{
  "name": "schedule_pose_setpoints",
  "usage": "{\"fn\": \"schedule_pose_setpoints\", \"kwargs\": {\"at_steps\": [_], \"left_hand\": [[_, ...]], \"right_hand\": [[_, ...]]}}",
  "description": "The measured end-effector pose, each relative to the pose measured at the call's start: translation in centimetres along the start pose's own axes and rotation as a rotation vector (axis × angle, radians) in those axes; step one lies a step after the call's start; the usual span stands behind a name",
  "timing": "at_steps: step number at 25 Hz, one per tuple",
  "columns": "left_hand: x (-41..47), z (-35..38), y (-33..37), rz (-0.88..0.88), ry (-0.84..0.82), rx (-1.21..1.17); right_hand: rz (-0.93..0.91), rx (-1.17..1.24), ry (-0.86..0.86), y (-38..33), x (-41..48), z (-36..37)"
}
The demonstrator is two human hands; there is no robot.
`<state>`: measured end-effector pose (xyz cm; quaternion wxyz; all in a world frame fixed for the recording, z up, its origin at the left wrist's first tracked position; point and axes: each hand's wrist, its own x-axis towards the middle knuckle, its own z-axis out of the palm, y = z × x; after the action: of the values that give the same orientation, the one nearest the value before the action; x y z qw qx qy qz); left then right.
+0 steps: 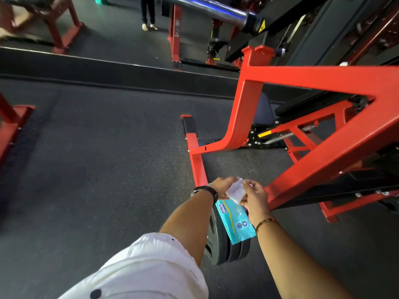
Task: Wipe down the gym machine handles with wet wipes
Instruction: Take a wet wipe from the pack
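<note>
Entry 1, the grip: I read the left hand and right hand as both pinched on one white wet wipe, fingers curled on its opposite edges, the sheet crumpled between them.

Entry 2, just under the grip: the blue wipes pack. Its top end is hidden by the hands, so I cannot tell who holds it. It lies over black weight plates.

Entry 3, risks, my judgement: the sheet could tear or drag a second wipe out if pulled unevenly. The pack could slide off the plates if nothing steadies it.

Entry 4, surface: dark speckled rubber floor all round and below the grip.

Entry 5, beyond and right of the grip: the red machine frame. I cannot pick out a handle with certainty.

Entry 6, far above the grip: a chrome bar, more red frames, and a person's legs.
</note>
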<state>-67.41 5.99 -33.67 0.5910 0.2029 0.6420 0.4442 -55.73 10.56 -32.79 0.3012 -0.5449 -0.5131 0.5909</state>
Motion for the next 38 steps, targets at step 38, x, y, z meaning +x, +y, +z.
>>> {"fn": "schedule_pose_setpoints", "kwargs": {"at_steps": [38], "left_hand": [[-23.2, -45.7, 0.8, 0.281, 0.660, -0.837]], "right_hand": [[0.116, -0.203, -0.940, -11.0, -15.1, 48.4]]}}
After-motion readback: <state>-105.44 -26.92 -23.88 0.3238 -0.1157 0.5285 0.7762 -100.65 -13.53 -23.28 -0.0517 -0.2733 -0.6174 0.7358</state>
